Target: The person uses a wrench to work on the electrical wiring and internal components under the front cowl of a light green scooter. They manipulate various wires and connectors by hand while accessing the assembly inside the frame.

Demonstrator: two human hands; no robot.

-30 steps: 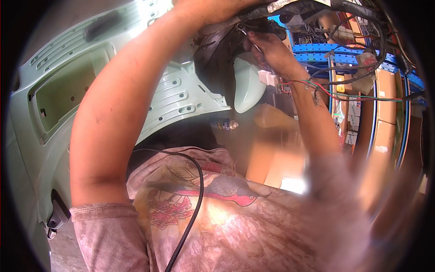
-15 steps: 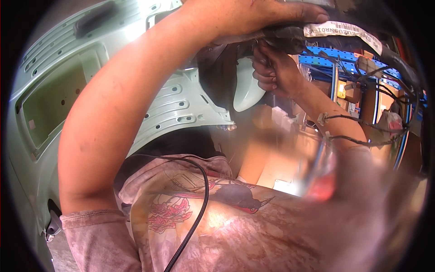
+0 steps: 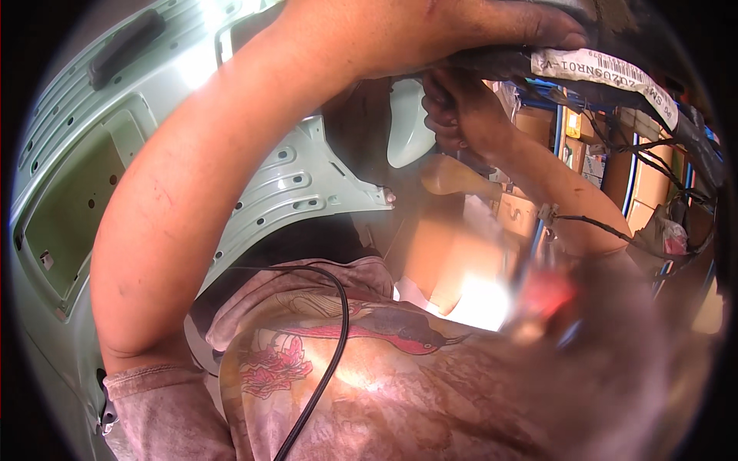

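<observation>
A long white label [image 3: 603,75] with black print wraps the dark wire bundle at top right. Brown cardboard boxes [image 3: 653,180] sit on blue racking behind it, right side, somewhat blurred.

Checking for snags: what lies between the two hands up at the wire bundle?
In the head view, only the black wire bundle spans from the left hand to the right hand.
</observation>
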